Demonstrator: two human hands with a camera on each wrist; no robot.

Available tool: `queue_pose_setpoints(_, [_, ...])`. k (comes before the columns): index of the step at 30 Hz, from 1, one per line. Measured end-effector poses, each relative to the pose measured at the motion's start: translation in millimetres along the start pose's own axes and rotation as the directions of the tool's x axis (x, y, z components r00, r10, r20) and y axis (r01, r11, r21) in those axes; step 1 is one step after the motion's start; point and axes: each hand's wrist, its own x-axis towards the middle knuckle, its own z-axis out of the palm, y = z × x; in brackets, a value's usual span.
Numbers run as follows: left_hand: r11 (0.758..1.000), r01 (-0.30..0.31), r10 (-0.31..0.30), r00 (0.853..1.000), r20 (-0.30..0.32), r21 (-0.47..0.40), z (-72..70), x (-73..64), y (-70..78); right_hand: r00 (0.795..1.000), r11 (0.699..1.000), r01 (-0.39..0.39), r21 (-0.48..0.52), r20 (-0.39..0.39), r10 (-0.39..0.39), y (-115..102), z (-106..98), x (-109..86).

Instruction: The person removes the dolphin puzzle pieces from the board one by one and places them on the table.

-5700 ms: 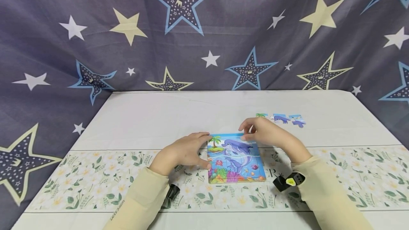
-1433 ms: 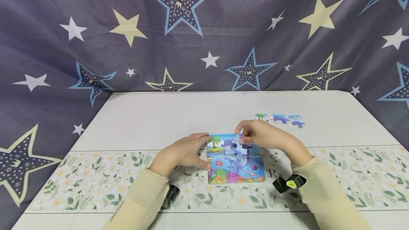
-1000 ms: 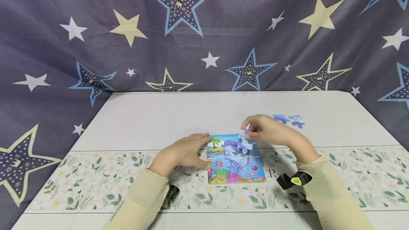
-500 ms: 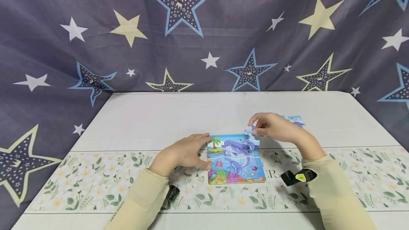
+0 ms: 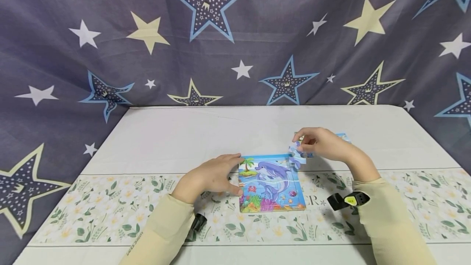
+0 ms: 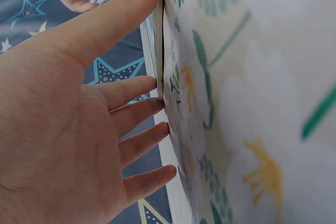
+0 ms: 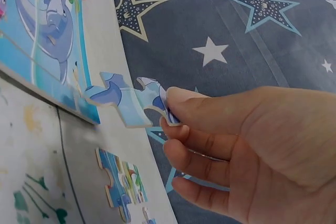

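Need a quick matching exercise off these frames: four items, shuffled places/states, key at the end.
Column 1
1. right hand
2. starry cloth
3. left hand
4. puzzle board

Column 2
A. lies flat on the table
B. touches the left edge of the dolphin picture in the head view
C. pinches a puzzle piece
D. hangs behind the table

Pairs: 1-C, 2-D, 3-B, 4-A
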Motion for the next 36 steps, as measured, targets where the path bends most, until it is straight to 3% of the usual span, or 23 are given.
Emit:
queue_pose_setpoints(12, [1.000, 0.001, -0.001, 1.000, 0.001, 0.004, 0.4, -0.3, -0.2, 0.998, 1.000, 0.027, -0.005, -0.055, -0.027, 13.8, -8.6, -3.2])
queue_pose_setpoints(36, [1.000, 0.005, -0.005, 1.000, 0.005, 0.003, 0.7, 0.0, -0.5, 0.991, 0.999, -0.028, -0.015, -0.129, 0.026, 36.0, -20.1, -10.0])
